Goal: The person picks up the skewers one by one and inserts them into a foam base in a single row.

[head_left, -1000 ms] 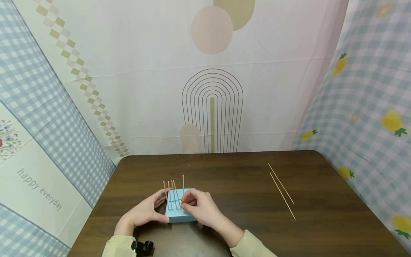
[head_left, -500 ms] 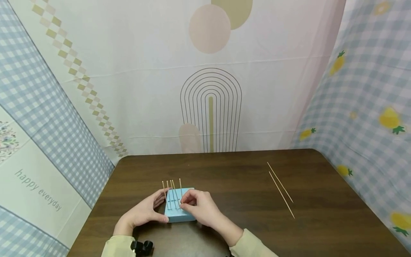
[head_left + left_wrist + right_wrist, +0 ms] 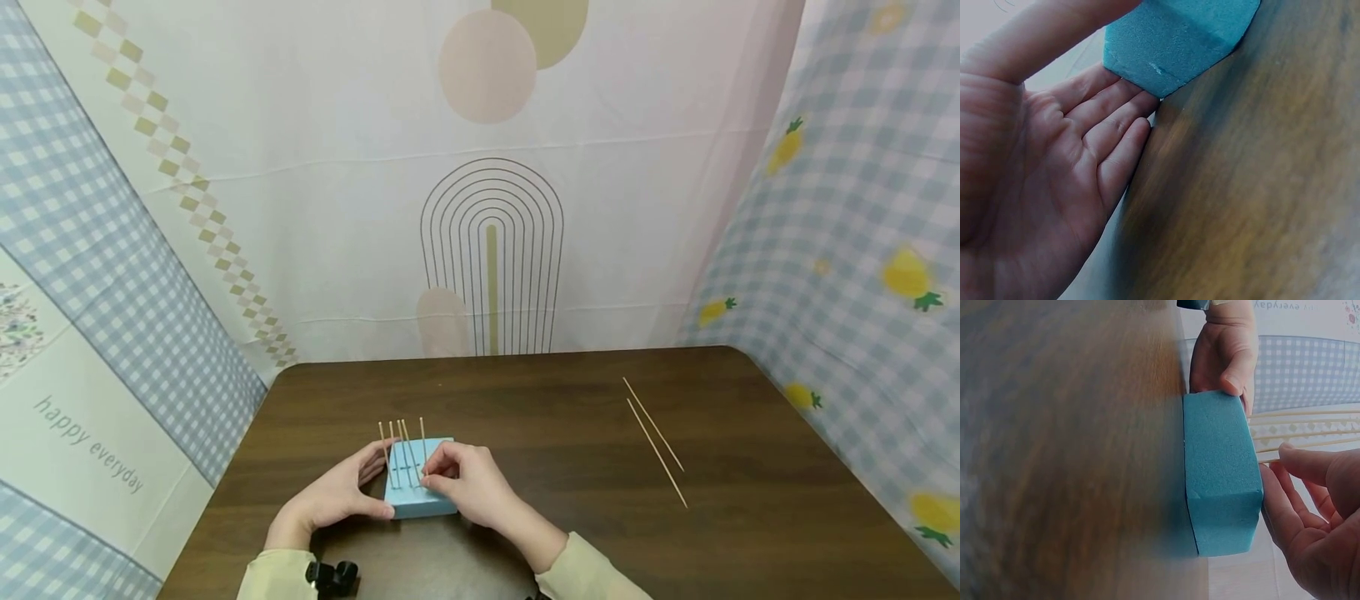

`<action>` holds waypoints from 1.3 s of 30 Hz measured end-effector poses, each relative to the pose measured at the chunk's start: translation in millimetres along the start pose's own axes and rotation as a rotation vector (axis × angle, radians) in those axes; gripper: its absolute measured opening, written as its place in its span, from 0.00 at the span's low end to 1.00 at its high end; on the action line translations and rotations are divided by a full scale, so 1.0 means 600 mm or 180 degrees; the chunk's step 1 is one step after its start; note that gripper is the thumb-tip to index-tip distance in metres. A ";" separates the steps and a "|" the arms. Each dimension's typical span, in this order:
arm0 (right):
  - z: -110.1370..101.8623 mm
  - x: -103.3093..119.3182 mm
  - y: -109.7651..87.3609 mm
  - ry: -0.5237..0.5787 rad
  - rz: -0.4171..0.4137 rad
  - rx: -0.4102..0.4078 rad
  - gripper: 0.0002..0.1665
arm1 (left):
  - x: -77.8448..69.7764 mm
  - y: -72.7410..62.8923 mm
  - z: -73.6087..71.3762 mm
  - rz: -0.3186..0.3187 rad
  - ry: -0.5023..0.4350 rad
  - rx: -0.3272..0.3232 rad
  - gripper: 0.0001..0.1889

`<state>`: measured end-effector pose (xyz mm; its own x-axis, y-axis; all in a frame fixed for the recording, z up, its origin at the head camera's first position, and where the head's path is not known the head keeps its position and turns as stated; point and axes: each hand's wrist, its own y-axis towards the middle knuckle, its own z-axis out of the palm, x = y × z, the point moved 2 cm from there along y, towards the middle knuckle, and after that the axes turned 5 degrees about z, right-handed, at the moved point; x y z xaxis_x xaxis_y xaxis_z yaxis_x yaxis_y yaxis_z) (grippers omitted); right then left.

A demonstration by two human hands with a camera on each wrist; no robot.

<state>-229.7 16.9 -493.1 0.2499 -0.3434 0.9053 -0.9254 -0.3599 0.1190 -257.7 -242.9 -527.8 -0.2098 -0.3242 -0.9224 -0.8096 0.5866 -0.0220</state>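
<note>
A light blue foam block (image 3: 422, 507) lies on the table with several thin bamboo skewers (image 3: 391, 442) standing in its left part. My left hand (image 3: 333, 497) holds the block's left side, thumb at the near corner and fingers toward the back. In the left wrist view, fingertips meet the blue block (image 3: 1169, 47). Thumb and index finger of my right hand (image 3: 474, 487) pinch one more skewer (image 3: 423, 435) low down, close over the block's top. That skewer stands nearly upright; its lower tip is hidden by the fingers in the head view.
Two loose skewers (image 3: 655, 442) lie slantwise on the right of the brown wooden table (image 3: 555, 433). A black device (image 3: 333, 577) sits at the left sleeve. Patterned cloths hang behind the table and on both sides.
The skewer in my right hand has dropped slightly, its top now lower than a second ago. My left hand keeps its place on the block. The view has shifted a little.
</note>
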 end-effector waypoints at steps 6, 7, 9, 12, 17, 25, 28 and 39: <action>0.002 -0.001 0.000 -0.0054 0.0041 -0.0036 0.09 | 0.000 0.000 0.000 0.0031 -0.0017 0.0010 0.56; 0.002 -0.001 0.000 -0.0058 0.0044 -0.0038 0.09 | 0.000 0.000 -0.001 0.0036 -0.0019 0.0013 0.56; 0.003 -0.002 0.001 -0.0082 0.0046 -0.0037 0.09 | 0.000 0.000 -0.001 0.0047 -0.0017 0.0021 0.56; 0.003 -0.002 0.001 -0.0110 0.0045 -0.0034 0.09 | -0.001 0.000 -0.001 0.0064 -0.0026 0.0027 0.56; 0.003 0.000 0.002 -0.0145 0.0059 -0.0031 0.09 | 0.000 0.001 -0.002 0.0062 -0.0018 0.0023 0.56; 0.006 -0.002 0.003 -0.0124 0.0085 0.0005 0.08 | 0.003 0.000 -0.002 0.0025 -0.0017 0.0010 0.56; 0.006 -0.003 0.003 -0.0114 0.0107 0.0035 0.07 | 0.005 -0.001 -0.001 0.0026 -0.0025 0.0018 0.56; 0.005 -0.002 0.002 -0.0146 0.0108 0.0002 0.03 | 0.003 0.000 -0.001 0.0060 -0.0059 0.0010 0.56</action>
<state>-230.1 14.2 -495.3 0.2314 -0.3947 0.8892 -0.9334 -0.3479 0.0884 -258.3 -244.0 -528.9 -0.2147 -0.2993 -0.9297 -0.8039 0.5948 -0.0058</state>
